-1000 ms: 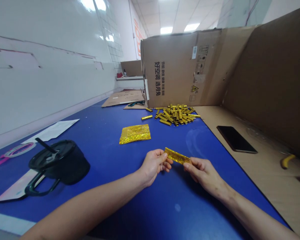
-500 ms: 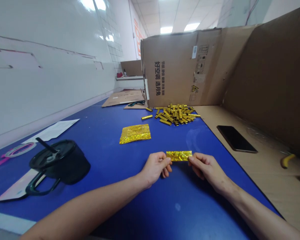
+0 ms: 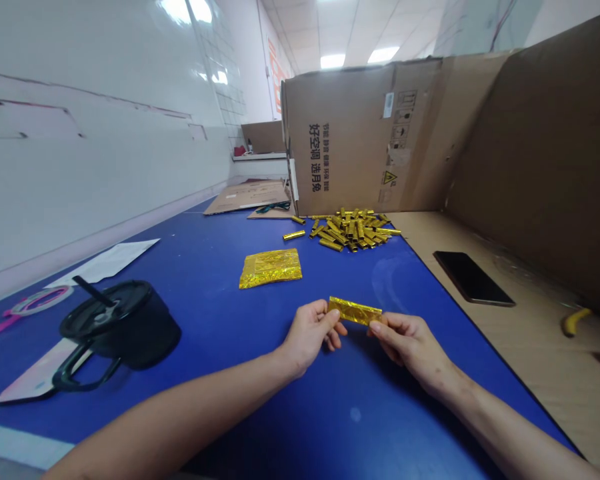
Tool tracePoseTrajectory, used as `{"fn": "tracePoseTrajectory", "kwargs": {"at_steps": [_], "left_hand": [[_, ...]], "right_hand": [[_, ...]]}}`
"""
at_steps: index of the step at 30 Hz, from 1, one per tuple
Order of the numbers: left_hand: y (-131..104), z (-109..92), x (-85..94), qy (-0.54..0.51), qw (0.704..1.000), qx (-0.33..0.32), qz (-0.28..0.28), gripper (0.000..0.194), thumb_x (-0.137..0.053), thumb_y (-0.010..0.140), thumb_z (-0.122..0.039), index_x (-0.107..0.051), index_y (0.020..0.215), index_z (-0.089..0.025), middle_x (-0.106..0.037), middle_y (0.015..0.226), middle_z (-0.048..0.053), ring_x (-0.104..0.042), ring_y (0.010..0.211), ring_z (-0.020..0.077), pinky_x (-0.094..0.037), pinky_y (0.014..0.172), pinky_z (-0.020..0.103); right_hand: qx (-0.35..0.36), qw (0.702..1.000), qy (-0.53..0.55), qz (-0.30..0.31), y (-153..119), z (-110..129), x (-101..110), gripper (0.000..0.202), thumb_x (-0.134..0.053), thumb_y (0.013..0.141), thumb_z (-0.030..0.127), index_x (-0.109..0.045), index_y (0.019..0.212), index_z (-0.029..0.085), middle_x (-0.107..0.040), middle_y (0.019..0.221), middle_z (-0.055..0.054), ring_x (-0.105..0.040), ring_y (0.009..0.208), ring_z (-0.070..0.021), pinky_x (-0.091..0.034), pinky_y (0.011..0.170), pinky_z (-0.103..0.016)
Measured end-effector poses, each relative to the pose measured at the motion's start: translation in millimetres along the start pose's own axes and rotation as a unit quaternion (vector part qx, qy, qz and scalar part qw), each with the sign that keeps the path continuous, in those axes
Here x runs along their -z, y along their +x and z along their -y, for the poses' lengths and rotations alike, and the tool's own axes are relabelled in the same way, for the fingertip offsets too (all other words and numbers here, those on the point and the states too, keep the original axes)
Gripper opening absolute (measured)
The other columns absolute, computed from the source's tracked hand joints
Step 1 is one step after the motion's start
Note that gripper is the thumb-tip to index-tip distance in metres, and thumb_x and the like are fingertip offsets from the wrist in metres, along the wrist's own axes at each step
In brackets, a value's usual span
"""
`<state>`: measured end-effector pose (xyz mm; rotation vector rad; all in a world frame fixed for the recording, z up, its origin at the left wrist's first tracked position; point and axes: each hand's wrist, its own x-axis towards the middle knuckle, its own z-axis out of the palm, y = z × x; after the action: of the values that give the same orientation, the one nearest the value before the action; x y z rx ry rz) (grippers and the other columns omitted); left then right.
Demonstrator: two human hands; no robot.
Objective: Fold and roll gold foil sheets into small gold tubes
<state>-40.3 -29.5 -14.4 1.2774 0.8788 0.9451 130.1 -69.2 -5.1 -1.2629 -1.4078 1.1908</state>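
A gold foil strip (image 3: 355, 311) hangs above the blue table (image 3: 280, 413), tilted down to the right. Its left end is pinched between the thumb and fingers of my left hand (image 3: 314, 333). My right hand (image 3: 409, 341) pinches its right end. Beyond my left hand, a stack of flat gold foil sheets (image 3: 271, 268) lies on the table. Farther back sits a heap of small gold foil rolls (image 3: 353, 230), with one separate gold roll (image 3: 293, 235) to its left.
At the left stand a black lidded mug (image 3: 125, 323) with a straw, a pink and white tape ring (image 3: 40, 300) and white paper (image 3: 110, 261). A phone (image 3: 474, 277) and a yellow object (image 3: 575, 323) lie at the right. A cardboard box (image 3: 360, 140) rises behind the heap.
The foil strip has tilted, its left end now higher than its right. My right hand has moved slightly left and down; my left hand has risen a little.
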Motion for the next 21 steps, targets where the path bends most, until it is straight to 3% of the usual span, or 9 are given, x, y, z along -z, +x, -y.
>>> {"fn": "tracePoseTrajectory", "kwargs": {"at_steps": [5, 11, 17, 21], "left_hand": [[-1, -2, 1.6, 0.012, 0.999, 0.032, 0.022, 0.031, -0.058, 0.067, -0.042, -0.051, 0.068, -0.012, -0.054, 0.049, -0.001, -0.044, 0.034, 0.0051, -0.031, 0.036, 0.016], [-6, -5, 0.9, 0.019, 0.987, 0.081, 0.138, 0.03, -0.062, 0.062, -0.04, -0.056, 0.067, -0.01, -0.056, 0.049, 0.001, -0.045, 0.035, 0.006, -0.033, 0.037, 0.017], [-10, -4, -5.5, -0.019, 0.99, 0.088, 0.107, 0.031, -0.061, 0.063, -0.041, -0.055, 0.067, -0.011, -0.055, 0.049, 0.0, -0.045, 0.035, 0.0054, -0.031, 0.036, 0.016], [-10, -3, -7.8, -0.034, 0.992, 0.082, 0.088, 0.031, -0.062, 0.063, -0.041, -0.054, 0.066, -0.011, -0.054, 0.048, 0.0, -0.044, 0.033, 0.0053, -0.03, 0.035, 0.016]], "right_hand": [[-0.015, 1.0, 0.016, -0.017, 1, 0, 2, 0.035, -0.054, 0.069, 0.049, -0.05, 0.057, 0.016, -0.034, 0.036, 0.008, -0.022, 0.034, -0.0047, -0.014, 0.036, -0.021], [0.003, 0.998, 0.029, -0.053, 1, 1, 6, 0.034, -0.051, 0.072, 0.05, -0.048, 0.06, 0.017, -0.036, 0.037, 0.008, -0.025, 0.034, -0.0051, -0.017, 0.036, -0.021], [0.025, 0.996, 0.036, 0.084, -4, 1, 6, 0.044, -0.042, 0.074, 0.058, -0.048, 0.06, 0.016, -0.038, 0.042, 0.005, -0.03, 0.037, -0.0064, -0.021, 0.037, -0.021], [0.062, 0.987, 0.066, 0.133, -5, 0, 4, 0.047, -0.041, 0.072, 0.061, -0.051, 0.067, 0.015, -0.039, 0.046, 0.005, -0.031, 0.04, -0.0069, -0.023, 0.039, -0.021]]}}
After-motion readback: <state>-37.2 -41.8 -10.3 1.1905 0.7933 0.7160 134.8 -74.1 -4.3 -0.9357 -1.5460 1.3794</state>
